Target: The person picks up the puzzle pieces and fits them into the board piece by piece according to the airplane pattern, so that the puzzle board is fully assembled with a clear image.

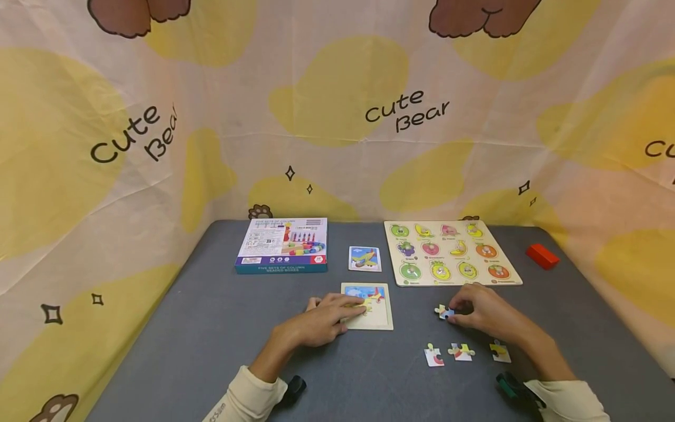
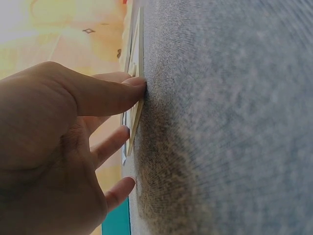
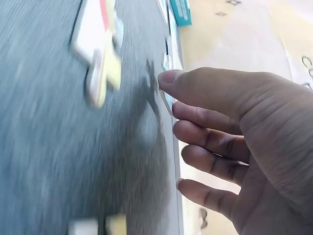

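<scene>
My left hand (image 1: 323, 321) rests on the wooden puzzle tray (image 1: 387, 322), its fingers stretched over the picture side. Its thumb lies along the near edge of the tray (image 2: 139, 54) in the left wrist view. Part of a plane picture with a blue sky shows inside the tray. To the right, my right hand (image 1: 487, 310) pinches a jigsaw piece (image 1: 443, 312) between thumb and index finger, the other fingers curved loosely behind. In the right wrist view this piece (image 3: 167, 100) stands on edge close over the table, throwing a shadow.
Nearer me lie three loose jigsaw pieces (image 1: 462, 352). Behind the tray is a plane picture card (image 1: 364, 258). A boxed toy set (image 1: 281, 246) stands at back left, a fruit board (image 1: 453, 282) at back right, and a red block (image 1: 542, 256) beyond it. Printed cloth walls enclose the table.
</scene>
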Available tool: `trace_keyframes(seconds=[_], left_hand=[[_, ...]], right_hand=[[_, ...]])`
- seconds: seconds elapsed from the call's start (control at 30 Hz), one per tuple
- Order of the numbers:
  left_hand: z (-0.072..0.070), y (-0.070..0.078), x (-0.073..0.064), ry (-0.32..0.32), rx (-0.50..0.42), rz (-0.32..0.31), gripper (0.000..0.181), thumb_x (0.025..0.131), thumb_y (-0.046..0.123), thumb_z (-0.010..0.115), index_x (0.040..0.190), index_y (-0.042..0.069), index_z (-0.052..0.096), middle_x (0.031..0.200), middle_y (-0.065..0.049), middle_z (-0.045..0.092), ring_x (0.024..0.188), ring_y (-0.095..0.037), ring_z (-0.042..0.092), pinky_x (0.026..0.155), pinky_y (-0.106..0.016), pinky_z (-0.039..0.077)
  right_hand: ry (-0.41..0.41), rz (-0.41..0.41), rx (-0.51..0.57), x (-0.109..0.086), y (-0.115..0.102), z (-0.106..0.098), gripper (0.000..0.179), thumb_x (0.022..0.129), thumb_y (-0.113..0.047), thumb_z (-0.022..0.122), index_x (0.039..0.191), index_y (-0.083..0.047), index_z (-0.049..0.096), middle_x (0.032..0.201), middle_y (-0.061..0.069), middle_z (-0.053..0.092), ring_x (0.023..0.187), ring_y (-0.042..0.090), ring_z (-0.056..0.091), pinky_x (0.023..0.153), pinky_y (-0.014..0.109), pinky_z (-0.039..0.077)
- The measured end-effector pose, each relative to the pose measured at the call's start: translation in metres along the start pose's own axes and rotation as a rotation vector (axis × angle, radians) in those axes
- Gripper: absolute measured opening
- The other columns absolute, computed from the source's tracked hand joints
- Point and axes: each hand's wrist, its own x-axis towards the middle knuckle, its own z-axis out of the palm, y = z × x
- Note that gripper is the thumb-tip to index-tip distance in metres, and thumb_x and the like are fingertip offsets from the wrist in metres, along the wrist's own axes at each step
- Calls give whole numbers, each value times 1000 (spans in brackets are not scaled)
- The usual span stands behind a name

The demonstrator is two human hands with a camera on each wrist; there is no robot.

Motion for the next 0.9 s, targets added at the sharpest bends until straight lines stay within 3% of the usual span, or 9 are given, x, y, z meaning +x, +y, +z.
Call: trace_keyframes(seconds=[0.47,0.63,0.9], left_hand=[[22,-31,9,73,-2,71,57,108,17,59,161,33,48,167,13,41,152,-27,36,96,-49,28],[14,-20,4,58,1,66,56,108,15,59,161,29,49,167,9,42,151,-28,36,94,-50,29],[1,-2,0,-2,0,-9,54,108,12,57,160,23,50,167,4,42,152,-26,35,98,-51,28]], right_hand=[[-56,-54,-33,38,-41,17,17,87,-31,88,97,-21,79,97,-11,65,96,12,56,88,40,50],[-66,-69,-39,49,-55,22,18,88,-31,88,99,-19,79,101,-9,66,97,13,56,90,41,51],[-121,-82,-67,69,-74,33,20,89,-31,87,103,-18,80,101,-9,64,95,11,55,88,40,52]])
